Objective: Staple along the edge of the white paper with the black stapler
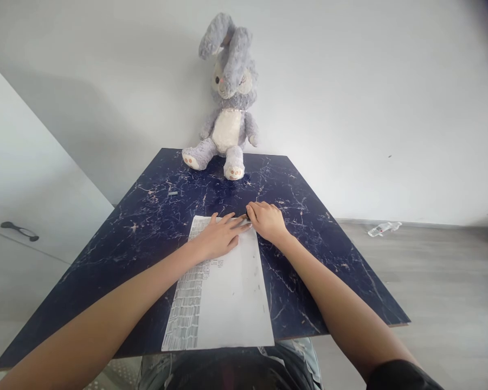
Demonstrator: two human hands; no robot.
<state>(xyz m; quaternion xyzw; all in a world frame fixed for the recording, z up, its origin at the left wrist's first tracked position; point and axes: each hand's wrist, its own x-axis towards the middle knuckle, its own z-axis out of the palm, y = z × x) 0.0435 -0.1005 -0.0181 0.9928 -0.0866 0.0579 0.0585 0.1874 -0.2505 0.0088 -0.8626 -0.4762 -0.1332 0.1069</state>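
A sheet of paper (pixel 236 303), printed in a band down its left side, lies on the dark blue marbled table. My left hand (pixel 217 238) rests flat on its upper part with the fingers spread, the fingertips pointing at the top right corner. At that corner my right hand (pixel 268 221) is closed around a small black object (pixel 248 215), mostly hidden by the fingers, so its kind does not show. The fingertips of my left hand are right beside this black object.
A grey plush rabbit (pixel 228 130) sits at the table's far edge against the wall. On the table (pixel 317 260), a small grey strip (pixel 173 193) lies at the far left. A white cabinet (pixel 36 179) stands left; a clear plastic item (pixel 384 229) is on the floor.
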